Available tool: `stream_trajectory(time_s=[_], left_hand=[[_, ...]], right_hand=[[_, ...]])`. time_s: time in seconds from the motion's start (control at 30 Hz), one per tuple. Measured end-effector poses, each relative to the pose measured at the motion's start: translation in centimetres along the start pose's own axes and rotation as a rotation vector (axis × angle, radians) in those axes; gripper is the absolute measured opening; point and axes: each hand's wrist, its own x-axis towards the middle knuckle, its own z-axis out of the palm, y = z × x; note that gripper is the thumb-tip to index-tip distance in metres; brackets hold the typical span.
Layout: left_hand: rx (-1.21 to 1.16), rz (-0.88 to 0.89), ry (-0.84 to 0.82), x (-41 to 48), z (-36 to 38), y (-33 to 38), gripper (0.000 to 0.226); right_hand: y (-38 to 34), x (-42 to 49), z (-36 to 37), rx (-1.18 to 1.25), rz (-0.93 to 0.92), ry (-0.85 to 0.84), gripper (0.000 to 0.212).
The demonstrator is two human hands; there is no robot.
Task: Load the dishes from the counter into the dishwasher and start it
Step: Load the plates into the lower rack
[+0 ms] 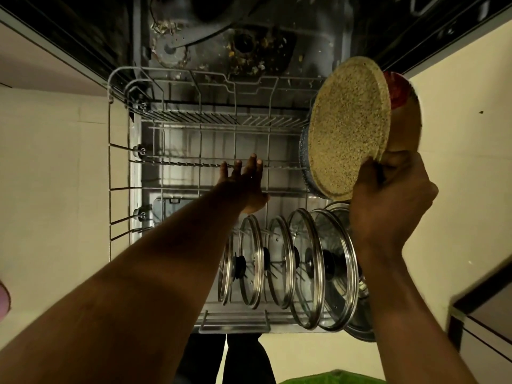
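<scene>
The dishwasher's lower rack (119, 167) is pulled out over the open door. My right hand (388, 200) grips a stack of plates at its lower edge: a speckled tan plate (349, 126) in front, a dark blue-rimmed one (303, 159) beside it and a red-patterned one (399, 90) behind. The stack is held on edge above the rack's right side. My left hand (243, 181) reaches into the rack's middle with fingers spread, over the wire tines. Several glass lids with steel rims (304, 270) stand upright in the rack's near right part.
The dishwasher tub (249, 42) lies beyond the rack, with food scraps around its filter. Pale floor tiles (55, 162) flank the rack on both sides. A cabinet edge (482, 309) juts in at lower right. A green mat (329, 378) lies at the bottom edge.
</scene>
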Motion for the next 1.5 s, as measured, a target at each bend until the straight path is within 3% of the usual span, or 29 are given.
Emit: stream_trajectory(time_s=[0.37,0.57,0.93,1.17,1.5], left_hand=[[-0.006,-0.008,0.001,-0.1,-0.2,0.1,0.085],[-0.009,-0.009,0.003,0.0,-0.1,0.2,0.086],[0.029,-0.050,0.015,-0.8,-1.0,0.7,0.083],[0.061,-0.024,0.129,-3.4,-0.5,0.5,0.072],[-0.003,-0.051,0.246,-10.7,0.2,0.0,0.064]], right_hand=[[-0.4,1.9,4.0,-0.267,-0.026,-0.098,0.022],[0.7,4.0,4.7,-0.234,0.040,-0.090,0.017],[1.0,3.8,3.2,-0.314,0.170,-0.182,0.035],[-0.6,0.6,2.5,-0.397,-0.074,-0.291,0.029],[-2.8,-5.3,0.6,-0.371,-0.262,-0.475,0.018]])
